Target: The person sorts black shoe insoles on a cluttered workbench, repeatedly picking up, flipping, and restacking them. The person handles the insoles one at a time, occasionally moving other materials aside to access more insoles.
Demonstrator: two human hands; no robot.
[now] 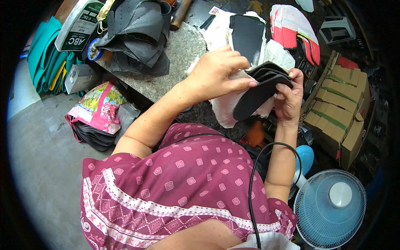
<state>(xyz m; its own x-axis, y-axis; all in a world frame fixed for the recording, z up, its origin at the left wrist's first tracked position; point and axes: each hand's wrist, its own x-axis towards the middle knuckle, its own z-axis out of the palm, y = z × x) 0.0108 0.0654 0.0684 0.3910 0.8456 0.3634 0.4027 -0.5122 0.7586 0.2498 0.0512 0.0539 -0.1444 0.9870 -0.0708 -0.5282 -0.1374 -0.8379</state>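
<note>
In front of my chest, both hands are on a small stack of black shoe insoles (255, 103), thin rounded pieces with their upper edges fanned apart. My right hand (288, 98) grips the stack at its right end, thumb on the near face and fingers behind. From the left, my left hand (221, 73) reaches over with bent fingers, and its thumb presses on the stack's upper left edge. Beneath them lies a white cloth (223, 109), partly hidden by the hands. Just beyond, another flat black piece (248, 35) rests on white material.
Black cut material (137, 37) is heaped on the grey worktop (185, 52), beside a tin (79, 25) and a wooden handle (180, 14). Red and white pieces (287, 25) lie far right. Cardboard stacks (339, 104) and a blue fan (329, 208) stand right; a black cable (252, 187) crosses my front.
</note>
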